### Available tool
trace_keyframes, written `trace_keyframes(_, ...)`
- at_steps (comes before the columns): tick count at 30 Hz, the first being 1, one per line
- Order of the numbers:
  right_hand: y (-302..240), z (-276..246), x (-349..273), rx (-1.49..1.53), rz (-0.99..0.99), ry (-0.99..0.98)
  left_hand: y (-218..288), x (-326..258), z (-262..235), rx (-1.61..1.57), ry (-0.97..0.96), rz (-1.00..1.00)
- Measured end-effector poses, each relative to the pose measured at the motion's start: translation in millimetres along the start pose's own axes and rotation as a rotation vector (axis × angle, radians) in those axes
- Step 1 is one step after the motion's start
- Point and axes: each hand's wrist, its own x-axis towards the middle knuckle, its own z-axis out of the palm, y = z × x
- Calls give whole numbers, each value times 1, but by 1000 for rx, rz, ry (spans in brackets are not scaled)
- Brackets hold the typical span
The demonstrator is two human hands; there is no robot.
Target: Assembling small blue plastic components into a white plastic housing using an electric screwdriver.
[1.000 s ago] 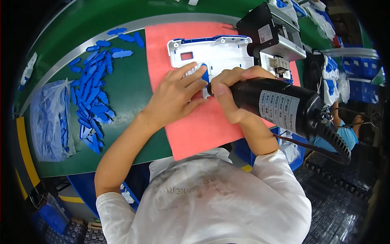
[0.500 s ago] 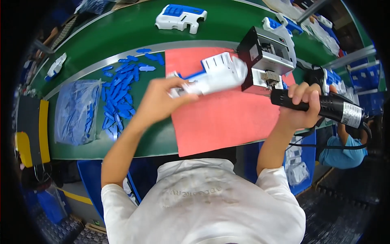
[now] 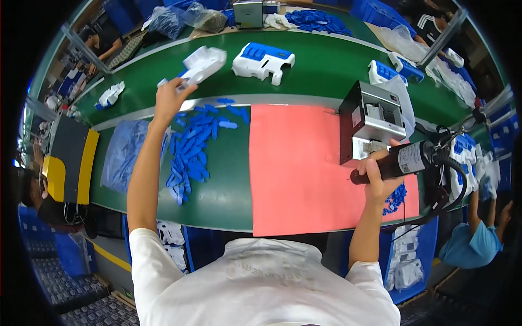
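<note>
My left hand [image 3: 172, 99] is stretched out over the far green belt, with fingers closed on the near end of a white plastic housing [image 3: 204, 63]. A bit of blue shows on the housing's side. In my right hand [image 3: 380, 178] is a black electric screwdriver [image 3: 403, 161], held tilted, its tip toward the left over a pink mat [image 3: 299, 179]. Just behind that hand stands a black and silver box-shaped machine [image 3: 375, 111]. Loose blue plastic strips [image 3: 190, 144] lie in a heap below my left forearm.
A blue-and-white housing [image 3: 263, 61] sits on the green belt [image 3: 321, 65]. Left of the heap lies a clear bag of blue parts [image 3: 124, 155]. Small blue pieces [image 3: 396, 200] rest by the mat's right edge. The screwdriver's cable [image 3: 462, 187] hangs at the right. A co-worker in blue [image 3: 472, 244] is at right.
My left hand has carried the white housing from above the pink mat away to the far left, over the belt. The screwdriver has shifted slightly left relative to the machine. The view has tilted upward.
</note>
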Motion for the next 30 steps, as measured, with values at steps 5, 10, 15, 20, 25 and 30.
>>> trace_keyframes(5, 7, -13, 3, -74, -4, 38, -116, 11, 40, 189, -117, -76)
trace_keyframes(10, 4, -21, 1, -87, -5, 93, -120, 24, 39, 370, -192, -80)
trace_keyframes(15, 2, -29, -10, -324, -50, 67, 26, 85, 107, 6, 140, 245)
trace_keyframes(20, 14, -36, -16, -352, -135, 210, 116, 102, 191, 305, -311, -80)
trace_keyframes(25, 4, -97, -35, -706, 158, 349, 119, 117, 212, 502, -238, -28)
trace_keyframes(30, -7, -126, -49, -1245, 233, 58, 85, 118, 127, 107, 24, 153)
